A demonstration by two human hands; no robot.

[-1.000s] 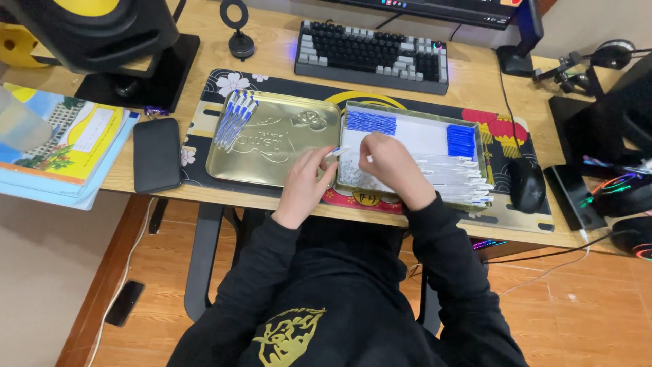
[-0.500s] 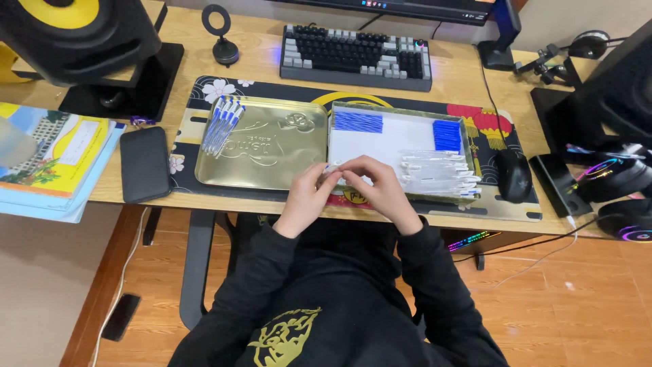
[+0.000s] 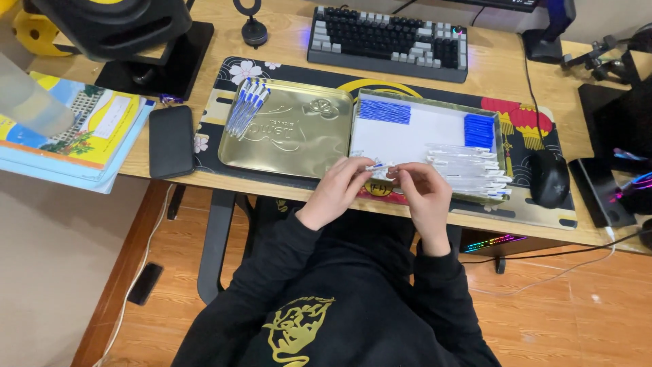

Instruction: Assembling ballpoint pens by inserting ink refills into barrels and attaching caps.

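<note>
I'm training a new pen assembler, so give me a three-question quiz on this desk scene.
1. True or false: both hands hold one pen between them.
2. Where do the finished pens lie? A) on the gold lid B) on the keyboard C) on the phone
3. What sits right of the tray?

Key: 1 true; 2 A; 3 the mouse.

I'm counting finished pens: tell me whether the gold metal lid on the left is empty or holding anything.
Not empty. The gold metal lid holds a small bundle of blue-capped pens in its upper-left corner; the remainder is bare.
</note>
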